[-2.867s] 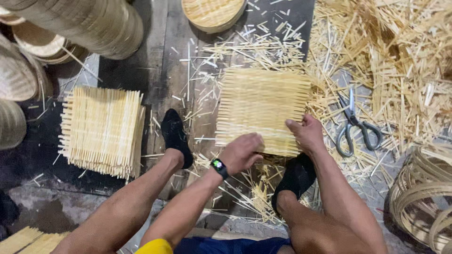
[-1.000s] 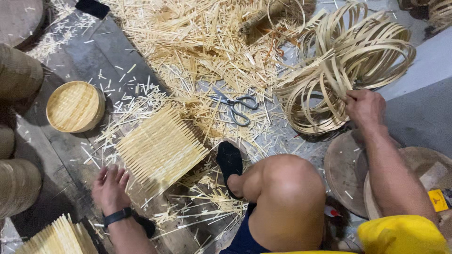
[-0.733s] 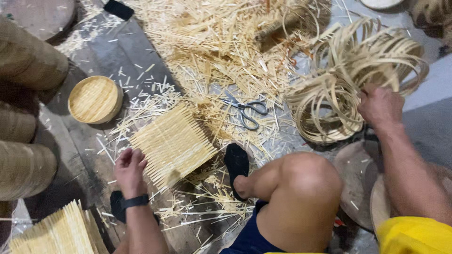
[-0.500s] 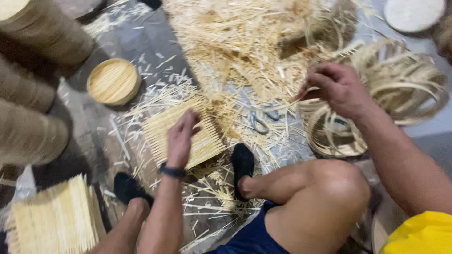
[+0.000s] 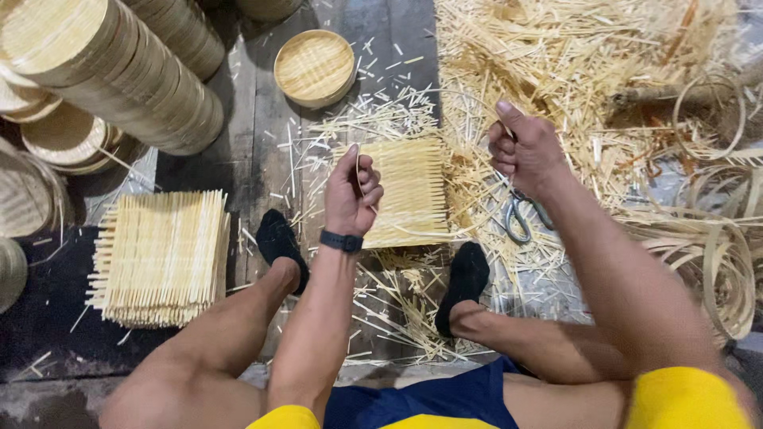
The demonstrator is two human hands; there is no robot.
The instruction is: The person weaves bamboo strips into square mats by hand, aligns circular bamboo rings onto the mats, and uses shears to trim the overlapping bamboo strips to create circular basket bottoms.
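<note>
I sit on the floor with both feet in black socks beside a square woven bamboo mat [image 5: 413, 195]. My left hand [image 5: 352, 193], with a dark watch on its wrist, is raised above the mat and pinches one end of a thin bamboo strip [image 5: 445, 94]. The strip arcs over to my right hand [image 5: 524, 151], which is closed on its other end above the mat's right edge. Grey-handled scissors [image 5: 520, 221] lie on the floor just under my right hand, partly hidden by it.
A stack of woven square mats [image 5: 159, 258] lies at my left. Stacks of round bamboo trays [image 5: 119, 71] fill the upper left, and a single round tray [image 5: 315, 67] lies beyond the mat. Loose slivers [image 5: 588, 56] are heaped upper right; coiled bamboo hoops [image 5: 715, 254] lie at right.
The view swung back from the hoop coils to the mat. My right hand left the coils and came over with a thin strip; my left hand lifted off the mat and took its other end.
</note>
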